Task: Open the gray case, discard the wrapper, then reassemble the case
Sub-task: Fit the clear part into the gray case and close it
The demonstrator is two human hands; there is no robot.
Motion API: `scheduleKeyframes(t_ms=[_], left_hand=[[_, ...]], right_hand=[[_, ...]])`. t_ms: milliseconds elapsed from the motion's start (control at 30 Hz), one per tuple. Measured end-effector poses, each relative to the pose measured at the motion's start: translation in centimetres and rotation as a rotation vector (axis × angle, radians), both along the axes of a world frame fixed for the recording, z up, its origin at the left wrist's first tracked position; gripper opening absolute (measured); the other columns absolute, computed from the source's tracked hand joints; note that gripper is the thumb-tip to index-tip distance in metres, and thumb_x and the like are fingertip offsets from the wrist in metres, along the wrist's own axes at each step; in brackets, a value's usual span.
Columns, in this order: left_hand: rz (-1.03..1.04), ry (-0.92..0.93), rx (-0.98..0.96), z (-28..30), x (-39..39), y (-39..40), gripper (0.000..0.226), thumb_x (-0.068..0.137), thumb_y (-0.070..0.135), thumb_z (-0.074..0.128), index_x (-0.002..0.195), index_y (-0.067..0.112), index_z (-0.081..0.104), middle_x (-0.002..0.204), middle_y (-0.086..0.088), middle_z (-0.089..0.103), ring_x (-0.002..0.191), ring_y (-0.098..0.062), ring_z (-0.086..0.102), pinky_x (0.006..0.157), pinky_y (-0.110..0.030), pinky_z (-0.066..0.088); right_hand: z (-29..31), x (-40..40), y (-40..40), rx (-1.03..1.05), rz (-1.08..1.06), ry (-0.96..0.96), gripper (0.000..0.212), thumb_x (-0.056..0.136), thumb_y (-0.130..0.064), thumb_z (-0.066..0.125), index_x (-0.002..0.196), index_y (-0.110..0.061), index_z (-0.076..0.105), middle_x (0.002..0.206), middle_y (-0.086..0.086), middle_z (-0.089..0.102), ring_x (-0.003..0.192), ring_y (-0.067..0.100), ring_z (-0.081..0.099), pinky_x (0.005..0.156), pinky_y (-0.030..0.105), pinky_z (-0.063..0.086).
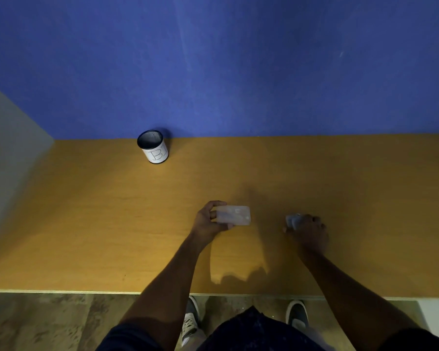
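Gripping the pale translucent rectangular case piece (233, 215) in my left hand (208, 221), right hand (308, 230) closed around something crinkly, maybe the wrapper (293, 220), which could easily miss that far-off black mesh bin (153, 146).

Taking the one mesh cup (153, 146) marked "B" as the landmark, at the back of the one wooden table (86, 224): two hands are in view, both nearer the table's front edge than the cup. The left hand (208, 221) grips one pale case piece (235, 215). The right hand (308, 230), farther from the cup, closes on one small pale object (293, 220), too blurred to identify.
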State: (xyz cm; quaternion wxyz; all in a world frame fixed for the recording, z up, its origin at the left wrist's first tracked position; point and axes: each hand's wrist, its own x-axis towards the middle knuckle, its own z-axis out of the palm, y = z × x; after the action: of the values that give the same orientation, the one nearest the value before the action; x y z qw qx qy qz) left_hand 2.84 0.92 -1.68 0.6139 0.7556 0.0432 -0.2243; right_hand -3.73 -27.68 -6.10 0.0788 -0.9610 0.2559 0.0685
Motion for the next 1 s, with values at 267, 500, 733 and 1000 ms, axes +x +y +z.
scheduleKeyframes(t_ms=[267,500,733,1000], left_hand=[[-0.009,0.033,-0.029,0.6,0.3,-0.5,0.065,0.068,-0.011,0.085,0.124,0.008,0.059,0.104,-0.014,0.074,0.084,-0.013,0.071,0.070,-0.035,0.062],[-0.029,0.056,-0.064,1.2,0.4,-0.9,0.065,0.067,-0.011,0.086,0.123,0.007,0.059,0.101,-0.011,0.073,0.090,-0.022,0.070,0.067,-0.032,0.061],[-0.038,0.089,-0.116,2.5,0.8,-1.3,0.063,0.066,-0.012,0.086,0.120,0.006,0.059,0.101,-0.011,0.074,0.086,-0.015,0.072,0.065,-0.025,0.060],[-0.065,0.092,-0.149,3.2,1.2,-1.0,0.064,0.069,-0.012,0.084,0.125,0.005,0.058,0.108,-0.011,0.071,0.091,-0.011,0.070,0.064,-0.023,0.059]], right_hand=[[2.0,1.0,0.0,0.115,0.077,-0.063,0.023,0.076,-0.037,0.070,0.086,-0.017,0.066,0.092,0.008,0.066,0.094,0.030,0.061,0.078,0.035,0.048],[7.3,4.3,4.7,0.677,0.253,-0.414,0.055,0.069,-0.024,0.086,0.118,-0.013,0.066,0.109,-0.002,0.066,0.098,0.015,0.064,0.083,0.030,0.053],[8.8,6.5,7.5,0.533,0.744,-0.185,0.070,0.069,-0.029,0.086,0.133,-0.017,0.058,0.125,0.002,0.063,0.116,0.020,0.053,0.095,0.037,0.048],[9.4,6.9,8.1,0.534,0.779,-0.178,0.071,0.073,-0.024,0.084,0.138,-0.016,0.055,0.131,0.003,0.060,0.122,0.021,0.051,0.099,0.040,0.048]])
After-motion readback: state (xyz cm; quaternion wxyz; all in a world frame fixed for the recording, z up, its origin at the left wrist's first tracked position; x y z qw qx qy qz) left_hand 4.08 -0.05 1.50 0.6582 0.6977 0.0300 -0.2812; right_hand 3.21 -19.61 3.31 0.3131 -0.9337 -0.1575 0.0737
